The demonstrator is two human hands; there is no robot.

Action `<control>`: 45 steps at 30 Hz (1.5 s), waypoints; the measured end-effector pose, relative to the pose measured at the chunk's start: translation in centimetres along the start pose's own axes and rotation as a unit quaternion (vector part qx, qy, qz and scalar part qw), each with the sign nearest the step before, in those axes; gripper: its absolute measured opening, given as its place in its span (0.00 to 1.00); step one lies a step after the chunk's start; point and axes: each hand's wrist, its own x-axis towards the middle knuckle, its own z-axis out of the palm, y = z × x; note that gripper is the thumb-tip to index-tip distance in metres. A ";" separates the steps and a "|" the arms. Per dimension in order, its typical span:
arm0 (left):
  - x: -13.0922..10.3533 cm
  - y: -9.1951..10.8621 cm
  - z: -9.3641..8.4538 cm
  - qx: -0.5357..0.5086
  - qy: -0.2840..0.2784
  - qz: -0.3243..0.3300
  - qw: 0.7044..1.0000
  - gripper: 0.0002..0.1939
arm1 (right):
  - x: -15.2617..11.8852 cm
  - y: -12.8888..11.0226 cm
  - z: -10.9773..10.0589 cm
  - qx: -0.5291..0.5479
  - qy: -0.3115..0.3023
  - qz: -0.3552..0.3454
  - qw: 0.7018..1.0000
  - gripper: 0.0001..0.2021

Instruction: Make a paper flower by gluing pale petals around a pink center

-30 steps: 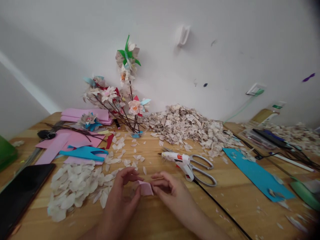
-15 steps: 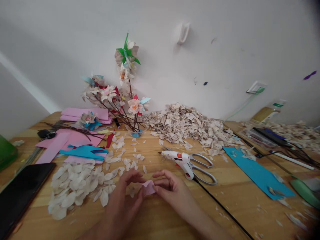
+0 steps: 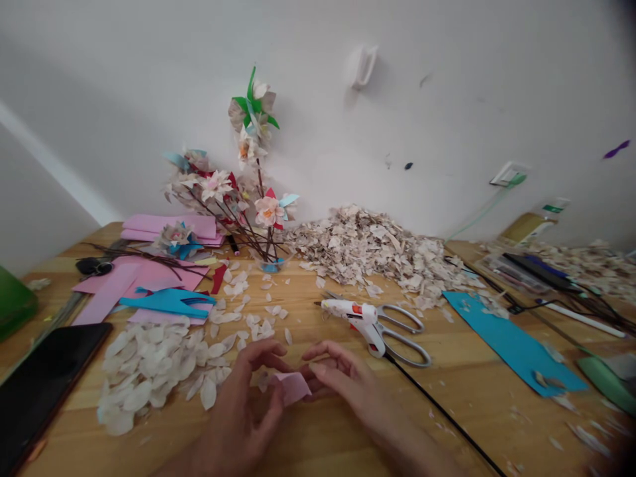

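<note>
No text, brand, number or sign is legible: the green label (image 3: 553, 208) on the bottle (image 3: 519, 229), located at 3 o'clock from the view centre, is too small and blurred to read, as is any marking on the glue gun (image 3: 365, 319) at 5 o'clock.

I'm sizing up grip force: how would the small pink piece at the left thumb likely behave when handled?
The pink piece looks paper-thin, so it is probably very light. Its surface bends near the left hand, so it would likely flex and crease easily.
</note>
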 end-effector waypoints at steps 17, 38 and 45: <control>1.6 0.1 -1.1 -0.117 0.064 -0.171 0.976 0.12 | 0.4 0.6 -0.1 -0.022 -0.005 -0.009 1.000 0.16; 1.7 0.6 0.3 -0.277 -0.021 -0.307 0.910 0.19 | 0.1 0.9 0.2 -0.010 -0.048 -0.018 0.999 0.14; 1.6 1.4 0.4 -0.211 -0.009 -0.304 0.929 0.19 | 0.5 1.4 0.0 -0.021 -0.039 -0.016 0.999 0.14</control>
